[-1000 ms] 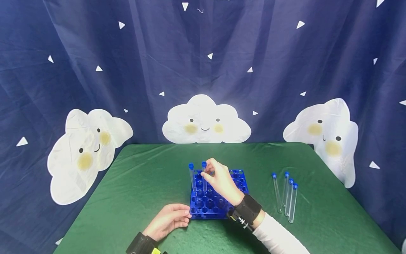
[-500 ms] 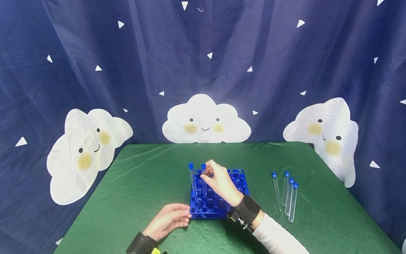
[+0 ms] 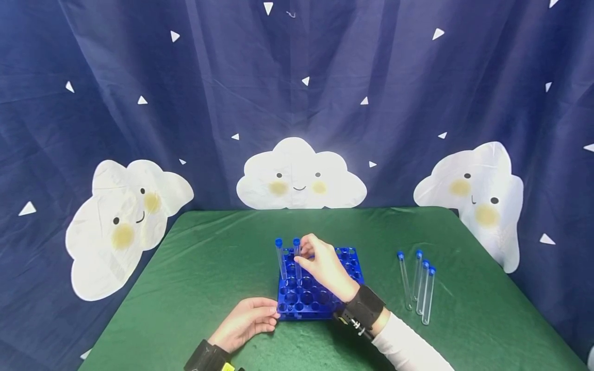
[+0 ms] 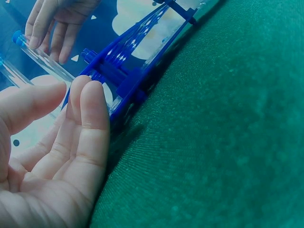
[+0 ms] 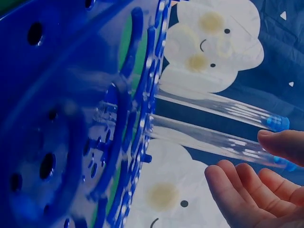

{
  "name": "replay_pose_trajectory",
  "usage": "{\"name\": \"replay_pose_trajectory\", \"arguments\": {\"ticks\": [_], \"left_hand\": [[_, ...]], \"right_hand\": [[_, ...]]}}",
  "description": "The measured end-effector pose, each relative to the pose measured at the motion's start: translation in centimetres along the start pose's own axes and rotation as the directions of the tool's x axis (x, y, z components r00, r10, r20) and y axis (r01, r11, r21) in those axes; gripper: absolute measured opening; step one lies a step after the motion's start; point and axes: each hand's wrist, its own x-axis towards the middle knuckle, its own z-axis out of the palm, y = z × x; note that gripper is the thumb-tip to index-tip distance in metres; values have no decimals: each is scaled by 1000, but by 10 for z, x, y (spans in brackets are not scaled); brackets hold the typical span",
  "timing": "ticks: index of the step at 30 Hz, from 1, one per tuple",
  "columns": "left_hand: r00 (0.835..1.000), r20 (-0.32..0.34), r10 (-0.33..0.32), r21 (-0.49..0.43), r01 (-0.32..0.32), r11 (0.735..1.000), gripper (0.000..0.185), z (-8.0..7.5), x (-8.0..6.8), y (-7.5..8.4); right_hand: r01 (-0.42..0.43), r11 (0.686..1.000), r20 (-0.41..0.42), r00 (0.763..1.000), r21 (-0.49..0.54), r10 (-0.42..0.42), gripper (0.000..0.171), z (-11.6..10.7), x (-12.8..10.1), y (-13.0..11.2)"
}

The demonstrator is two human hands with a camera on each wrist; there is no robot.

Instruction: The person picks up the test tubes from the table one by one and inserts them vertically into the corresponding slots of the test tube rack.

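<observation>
Unlabelled, right hand [image 3: 325, 265] fingers pinching capped tube [image 3: 297, 260], left hand [image 3: 246, 322] fingers straight against blue rack [image 3: 315, 299].

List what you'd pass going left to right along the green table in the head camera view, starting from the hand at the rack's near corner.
Left hand → two upright clear test tubes with blue caps → right hand above the blue plastic rack → four capped clear tubes lying on the green tablecloth.

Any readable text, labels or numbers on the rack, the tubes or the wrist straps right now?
None can be read.
Blue rack: no lettering shows.
Capped tubes lying on the cloth: clear, with no markings visible.
Left hand wrist strap: a yellow patch, too small and cut off to read.
Backdrop: only cloud faces and triangles.
</observation>
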Motion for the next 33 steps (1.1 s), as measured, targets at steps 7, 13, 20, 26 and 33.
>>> {"name": "replay_pose_trajectory", "arguments": {"ticks": [7, 13, 20, 26, 33], "left_hand": [[1000, -13, -11, -6, 11, 1000, 22, 1, 0, 1], [1000, -8, -12, -14, 12, 1000, 20, 1, 0, 1], [1000, 0, -11, -14, 11, 1000, 21, -1, 1, -1], [1000, 7, -7, -11, 7, 1000, 20, 1, 1, 1], [1000, 8, -4, -12, 4, 1000, 19, 3, -1, 2]], "right_hand": [[-9, 1000, -34, 999, -28, 8, 27, -21, -4, 9], [-53, 995, -87, 995, -84, 46, 28, -46, -9, 26], [-125, 984, -156, 982, -128, 105, 29, -76, -17, 49], [-180, 963, -187, 972, -202, 142, 28, -100, -21, 75], [-275, 904, -127, 961, -327, 246, 36, -127, -31, 102]]}}
